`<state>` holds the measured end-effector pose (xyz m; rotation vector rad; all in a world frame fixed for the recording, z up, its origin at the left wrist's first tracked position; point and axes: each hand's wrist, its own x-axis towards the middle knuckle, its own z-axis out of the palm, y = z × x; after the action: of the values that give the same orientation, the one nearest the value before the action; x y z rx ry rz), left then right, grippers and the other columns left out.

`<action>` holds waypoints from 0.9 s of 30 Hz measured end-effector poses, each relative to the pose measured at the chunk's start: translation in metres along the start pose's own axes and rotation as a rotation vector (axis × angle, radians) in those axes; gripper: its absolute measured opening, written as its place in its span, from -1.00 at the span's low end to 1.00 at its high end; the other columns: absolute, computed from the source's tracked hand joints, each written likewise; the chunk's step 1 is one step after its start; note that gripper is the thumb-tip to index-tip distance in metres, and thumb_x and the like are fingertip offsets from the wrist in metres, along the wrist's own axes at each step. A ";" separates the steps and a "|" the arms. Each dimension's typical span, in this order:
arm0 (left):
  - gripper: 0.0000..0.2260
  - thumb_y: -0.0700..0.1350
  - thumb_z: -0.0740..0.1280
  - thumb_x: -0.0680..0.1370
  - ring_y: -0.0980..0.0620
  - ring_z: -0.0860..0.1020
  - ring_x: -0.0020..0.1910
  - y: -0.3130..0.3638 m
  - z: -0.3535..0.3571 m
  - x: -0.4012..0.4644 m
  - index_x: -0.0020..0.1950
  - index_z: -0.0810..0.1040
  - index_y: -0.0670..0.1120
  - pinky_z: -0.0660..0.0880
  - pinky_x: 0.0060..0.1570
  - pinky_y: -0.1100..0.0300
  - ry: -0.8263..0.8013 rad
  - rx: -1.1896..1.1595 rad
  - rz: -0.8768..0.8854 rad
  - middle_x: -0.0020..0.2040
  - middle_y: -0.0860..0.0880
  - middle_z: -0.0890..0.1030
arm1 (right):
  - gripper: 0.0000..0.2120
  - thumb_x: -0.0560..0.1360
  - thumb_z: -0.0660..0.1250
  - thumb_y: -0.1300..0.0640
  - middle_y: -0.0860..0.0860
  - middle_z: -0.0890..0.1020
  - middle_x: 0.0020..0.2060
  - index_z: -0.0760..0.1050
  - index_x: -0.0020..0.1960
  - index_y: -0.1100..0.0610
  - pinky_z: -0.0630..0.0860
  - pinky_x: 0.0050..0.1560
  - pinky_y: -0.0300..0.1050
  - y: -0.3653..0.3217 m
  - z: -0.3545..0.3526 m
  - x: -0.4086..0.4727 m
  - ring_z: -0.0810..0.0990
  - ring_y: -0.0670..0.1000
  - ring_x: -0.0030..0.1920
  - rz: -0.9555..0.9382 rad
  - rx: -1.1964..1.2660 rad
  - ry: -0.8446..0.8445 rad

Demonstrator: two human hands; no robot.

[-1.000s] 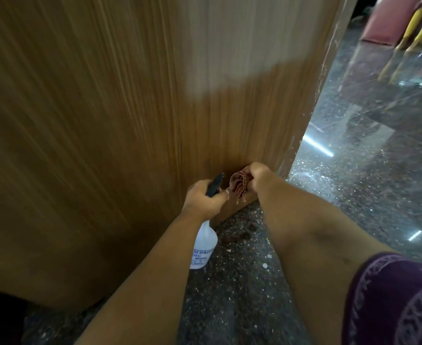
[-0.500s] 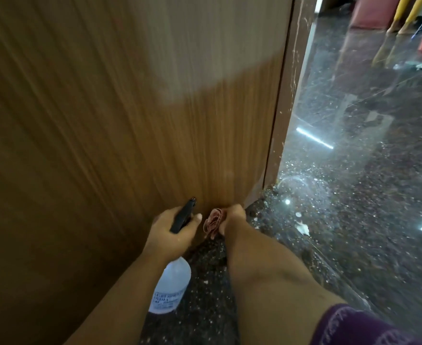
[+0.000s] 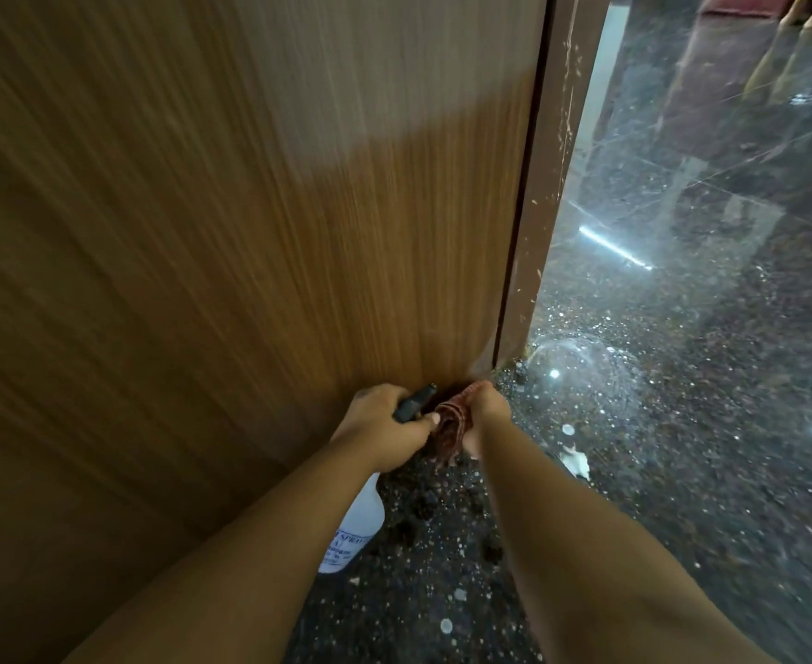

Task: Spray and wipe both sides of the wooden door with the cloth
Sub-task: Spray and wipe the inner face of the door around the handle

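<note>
The right hand (image 3: 485,407) grips the bunched reddish cloth (image 3: 452,424) at the bottom corner of the wooden door (image 3: 251,232), so the unwiped face rises straight above it, its long axis vertical. The left hand (image 3: 385,428), just beside, grips the spray bottle (image 3: 356,524), nozzle toward the door; the right is better placed for the next upward wipe

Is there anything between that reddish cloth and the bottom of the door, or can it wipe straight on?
Nothing visible stands in the way. The right hand holds the cloth bunched right at the wooden door near its bottom corner. The spray bottle, in the left hand, sits beside it, not between.
</note>
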<state>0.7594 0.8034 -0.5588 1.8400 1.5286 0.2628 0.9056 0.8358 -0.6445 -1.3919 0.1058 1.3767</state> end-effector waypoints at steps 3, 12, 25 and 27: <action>-0.67 0.14 0.41 0.53 -0.05 0.58 -0.16 0.012 0.009 0.016 -0.28 0.43 -0.01 0.44 -0.17 0.17 -0.014 0.084 -0.035 -0.25 -0.01 0.53 | -0.66 0.66 0.07 0.18 0.25 0.62 0.03 0.47 0.22 0.40 0.54 0.20 0.14 -0.007 -0.019 0.015 0.61 0.22 0.03 0.048 0.011 0.004; -0.75 0.05 0.41 0.54 -0.08 0.62 -0.16 0.023 0.013 0.027 -0.25 0.44 0.00 0.59 -0.09 0.06 0.039 0.083 -0.056 -0.24 -0.02 0.57 | -0.58 0.64 0.12 0.03 0.03 0.48 0.37 0.39 0.48 0.01 0.35 0.42 0.07 0.002 0.011 -0.005 0.44 0.13 0.35 -0.322 -0.051 0.171; -0.81 -0.04 0.42 0.54 0.01 0.57 -0.26 0.023 -0.010 0.006 -0.23 0.49 -0.03 0.49 -0.21 0.19 0.090 0.068 0.047 -0.23 -0.01 0.58 | -0.45 0.66 0.02 0.09 0.09 0.40 0.37 -0.05 0.61 -0.10 0.56 -0.19 -0.35 0.028 0.010 0.024 0.50 0.20 0.26 -0.252 -0.283 0.140; -0.82 -0.04 0.43 0.53 0.00 0.60 -0.25 0.020 -0.011 0.003 -0.21 0.51 -0.04 0.55 -0.19 0.16 0.083 0.058 0.050 -0.23 -0.02 0.59 | -0.45 0.66 0.04 0.13 0.04 0.41 0.32 -0.01 0.61 -0.06 0.51 -0.23 -0.43 0.040 0.011 0.013 0.48 0.19 0.28 -0.226 -0.297 0.102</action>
<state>0.7697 0.8095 -0.5392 1.9363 1.5622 0.3251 0.8747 0.8361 -0.6750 -1.6655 -0.1914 1.1651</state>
